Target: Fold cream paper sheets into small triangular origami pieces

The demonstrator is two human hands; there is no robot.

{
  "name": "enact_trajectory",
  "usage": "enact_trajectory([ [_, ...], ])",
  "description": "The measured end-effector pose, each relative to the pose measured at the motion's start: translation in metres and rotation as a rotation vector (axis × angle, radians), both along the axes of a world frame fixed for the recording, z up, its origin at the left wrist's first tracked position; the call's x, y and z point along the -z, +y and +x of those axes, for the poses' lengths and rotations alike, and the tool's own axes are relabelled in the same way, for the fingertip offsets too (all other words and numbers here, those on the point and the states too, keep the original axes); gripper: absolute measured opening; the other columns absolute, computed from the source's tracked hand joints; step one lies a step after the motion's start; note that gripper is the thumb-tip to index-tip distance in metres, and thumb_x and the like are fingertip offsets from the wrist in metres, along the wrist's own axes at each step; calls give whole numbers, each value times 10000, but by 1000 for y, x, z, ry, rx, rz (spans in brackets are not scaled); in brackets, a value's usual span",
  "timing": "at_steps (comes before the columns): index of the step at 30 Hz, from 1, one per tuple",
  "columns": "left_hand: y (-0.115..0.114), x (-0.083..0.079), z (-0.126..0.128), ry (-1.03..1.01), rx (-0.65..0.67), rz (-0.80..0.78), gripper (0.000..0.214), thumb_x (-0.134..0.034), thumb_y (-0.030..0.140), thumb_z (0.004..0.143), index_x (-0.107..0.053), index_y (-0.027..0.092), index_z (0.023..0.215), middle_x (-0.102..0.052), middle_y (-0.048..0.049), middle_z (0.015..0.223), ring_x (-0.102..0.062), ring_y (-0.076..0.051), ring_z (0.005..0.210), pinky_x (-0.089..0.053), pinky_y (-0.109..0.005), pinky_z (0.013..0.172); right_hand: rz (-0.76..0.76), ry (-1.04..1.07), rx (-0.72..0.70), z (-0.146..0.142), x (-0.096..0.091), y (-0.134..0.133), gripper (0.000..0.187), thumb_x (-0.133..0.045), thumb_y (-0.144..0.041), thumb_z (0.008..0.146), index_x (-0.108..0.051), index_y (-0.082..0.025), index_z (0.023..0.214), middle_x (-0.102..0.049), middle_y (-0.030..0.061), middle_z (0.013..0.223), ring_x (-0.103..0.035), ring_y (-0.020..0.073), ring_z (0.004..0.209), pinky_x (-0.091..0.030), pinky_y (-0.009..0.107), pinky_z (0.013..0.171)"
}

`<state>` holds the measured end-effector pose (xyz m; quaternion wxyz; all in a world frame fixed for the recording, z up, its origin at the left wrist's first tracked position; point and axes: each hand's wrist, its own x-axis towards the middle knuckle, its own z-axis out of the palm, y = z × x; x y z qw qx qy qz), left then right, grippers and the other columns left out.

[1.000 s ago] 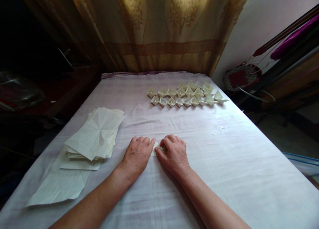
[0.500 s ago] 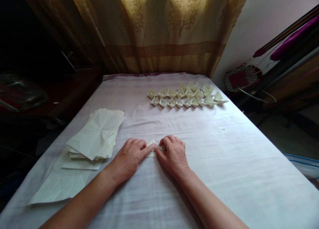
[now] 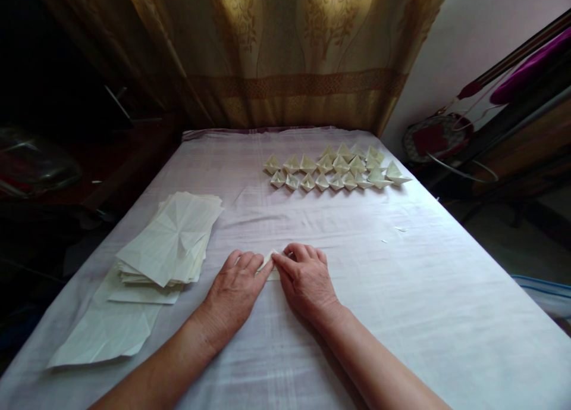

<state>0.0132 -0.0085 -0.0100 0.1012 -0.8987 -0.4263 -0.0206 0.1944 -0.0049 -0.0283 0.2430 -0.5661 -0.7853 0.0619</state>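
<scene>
Seen from my remote station: the left hand and right hand meet over a small folded paper at the near middle of the cloth-covered worktop. The left grip is open, palm down, its forefinger pressing the paper's left edge. The right grip curls over the paper's top; I cannot tell whether its thumb pinches the fold or only rests there. Most of the paper is hidden under the fingers.

The risks, as I judge them, are these. The cloth is soft and lightly wrinkled, so uneven pressure from the two hands could let the paper slide and set a crooked crease. A hard push at the thin tip could tear it. The left forearm lies near the stack of flat sheets and the loose sheet in front of it, so a wide elbow swing could fan them. The rows of folded pieces at the far end sit well apart and look safe.
</scene>
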Motion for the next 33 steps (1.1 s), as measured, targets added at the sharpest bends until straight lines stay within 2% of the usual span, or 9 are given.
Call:
enact_trajectory([
  [4, -6, 4, 5, 11, 32, 93, 373, -464, 96, 928, -594, 167, 1271, -657, -67, 1152, -544, -215, 1111, -358, -388, 1044, 24, -24, -28, 3, -1, -3, 254, -605, -242, 912, -698, -326, 1133, -648, 46, 1051, -531, 206, 930, -311, 361, 814],
  [9, -11, 12, 0, -39, 25, 135, 419, -469, 109, 922, -560, 190, 1323, -644, -62, 1215, -538, -208, 1140, -312, -387, 1087, -7, -44, -52, 7, -4, -7, 281, -575, -283, 930, -672, -319, 1191, -621, 63, 1154, -523, 228, 1027, -324, 383, 868],
  [14, -10, 15, -4, -84, 28, 101, 424, -481, 109, 918, -566, 227, 1316, -649, -45, 1200, -547, -202, 1114, -307, -384, 1073, -62, -87, -49, 5, -6, -3, 341, -546, -372, 945, -621, -323, 1274, -589, 84, 1209, -510, 248, 1081, -337, 399, 888],
  [20, -6, 12, -2, -107, 5, 25, 405, -517, 110, 913, -575, 241, 1292, -657, -41, 1192, -559, -208, 1100, -332, -411, 1032, -94, -149, -75, 4, -9, 0, 431, -566, -398, 915, -573, -300, 1336, -564, 103, 1270, -501, 273, 1136, -353, 422, 924],
  [24, -5, 9, -1, -79, -11, -26, 425, -511, 121, 928, -545, 255, 1330, -649, -39, 1206, -569, -203, 1092, -353, -412, 1016, -97, -158, -107, 13, -5, -6, 473, -576, -403, 913, -549, -279, 1369, -525, 107, 1377, -461, 279, 1239, -332, 428, 1004],
  [27, -5, 8, -1, -86, -4, -13, 418, -506, 121, 931, -554, 254, 1323, -651, -38, 1204, -575, -205, 1080, -366, -413, 1008, -71, -145, -73, 20, -3, -14, 526, -580, -395, 913, -503, -273, 1419, -470, 132, 1448, -436, 295, 1293, -323, 445, 1036],
  [30, -6, 8, -1, -105, 1, 17, 388, -490, 107, 930, -588, 238, 1283, -661, -46, 1186, -577, -209, 1081, -372, -416, 1007, -26, -139, -113, 23, -3, -22, 506, -586, -401, 913, -522, -306, 1406, -388, 143, 1518, -372, 316, 1368, -290, 473, 1076],
  [33, -7, 9, -1, -104, 0, 23, 382, -490, 105, 928, -594, 234, 1272, -663, -52, 1195, -578, -211, 1087, -374, -417, 1012, -35, -158, -133, 21, -2, -26, 467, -568, -402, 928, -540, -331, 1388, -372, 134, 1537, -340, 317, 1403, -271, 482, 1097],
])
